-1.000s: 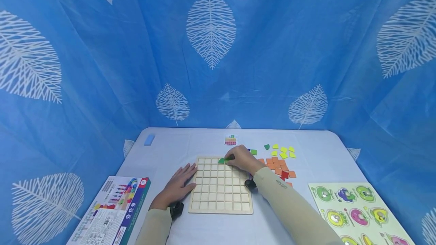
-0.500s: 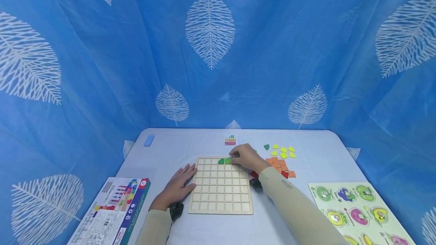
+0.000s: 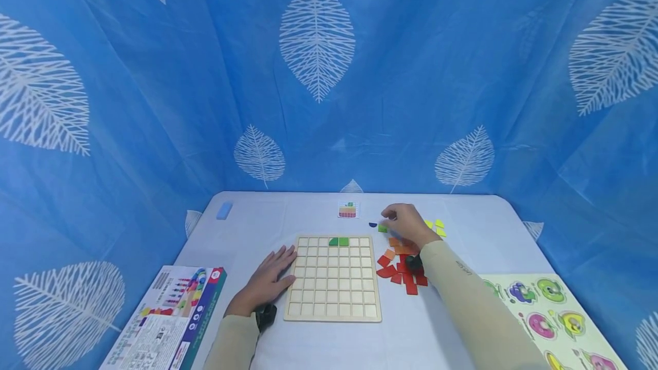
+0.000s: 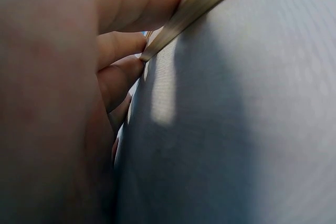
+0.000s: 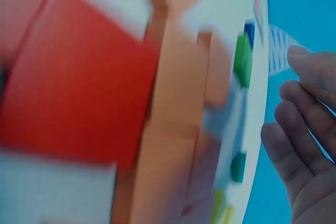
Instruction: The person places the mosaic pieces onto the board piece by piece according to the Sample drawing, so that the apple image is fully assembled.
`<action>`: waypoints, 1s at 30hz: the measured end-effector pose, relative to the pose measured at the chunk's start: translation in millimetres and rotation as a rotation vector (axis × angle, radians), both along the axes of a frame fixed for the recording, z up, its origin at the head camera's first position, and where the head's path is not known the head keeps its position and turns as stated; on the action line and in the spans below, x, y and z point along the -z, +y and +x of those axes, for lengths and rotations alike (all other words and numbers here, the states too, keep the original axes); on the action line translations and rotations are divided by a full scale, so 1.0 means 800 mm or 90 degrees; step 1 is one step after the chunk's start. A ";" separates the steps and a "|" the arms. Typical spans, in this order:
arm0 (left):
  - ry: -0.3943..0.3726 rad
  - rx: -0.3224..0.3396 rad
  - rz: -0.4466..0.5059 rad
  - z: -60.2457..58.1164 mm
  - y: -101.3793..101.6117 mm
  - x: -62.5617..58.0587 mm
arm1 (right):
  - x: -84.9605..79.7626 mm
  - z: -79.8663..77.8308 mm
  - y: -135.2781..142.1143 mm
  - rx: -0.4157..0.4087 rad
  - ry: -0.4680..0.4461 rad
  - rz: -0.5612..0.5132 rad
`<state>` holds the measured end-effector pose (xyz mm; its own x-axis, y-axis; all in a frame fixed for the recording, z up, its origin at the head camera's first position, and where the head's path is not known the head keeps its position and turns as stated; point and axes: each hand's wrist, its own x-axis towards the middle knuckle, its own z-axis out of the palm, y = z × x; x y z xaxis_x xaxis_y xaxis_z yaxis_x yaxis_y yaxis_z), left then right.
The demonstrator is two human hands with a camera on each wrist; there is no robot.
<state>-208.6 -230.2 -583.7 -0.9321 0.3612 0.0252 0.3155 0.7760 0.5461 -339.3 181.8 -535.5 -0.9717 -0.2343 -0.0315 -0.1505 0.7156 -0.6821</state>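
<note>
My left hand (image 3: 269, 276) rests beside a square wooden grid board (image 3: 333, 290), its spread fingertips touching the left edge. The left wrist view has the fingers against the board's wooden side (image 4: 194, 14). A green quarter-round tile (image 3: 334, 241) and a green square tile (image 3: 344, 241) sit side by side in the board's top row. My right hand (image 3: 406, 224) hovers beyond the loose tiles with relaxed fingers and nothing in them. Near its fingertips lies another green square tile (image 3: 382, 228). The right wrist view also shows a dark green tile (image 5: 238, 168) below the fingers.
Red tiles (image 3: 409, 283), orange tiles (image 3: 394, 242) and yellow tiles (image 3: 440, 227) lie right of the board. A dark blue half-round tile (image 3: 372, 224) and a picture card (image 3: 348, 210) lie behind it. A box (image 3: 159, 324) stands left, a fruit puzzle sheet (image 3: 557, 318) right.
The right hand has let go of the light green square tile in the top row and moved right, over the loose tiles. The left hand has stayed at the board's edge.
</note>
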 end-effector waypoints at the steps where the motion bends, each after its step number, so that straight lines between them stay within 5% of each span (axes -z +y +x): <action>1: -0.001 -0.001 0.000 0.000 0.000 0.000 | 0.000 -0.001 0.004 0.006 -0.008 -0.001; 14: -0.008 -0.005 -0.004 0.000 0.001 -0.002 | 0.013 0.000 0.008 -0.036 -0.034 -0.004; 30: 0.004 0.010 0.003 0.001 0.001 -0.003 | 0.018 0.003 0.001 -0.025 -0.030 0.033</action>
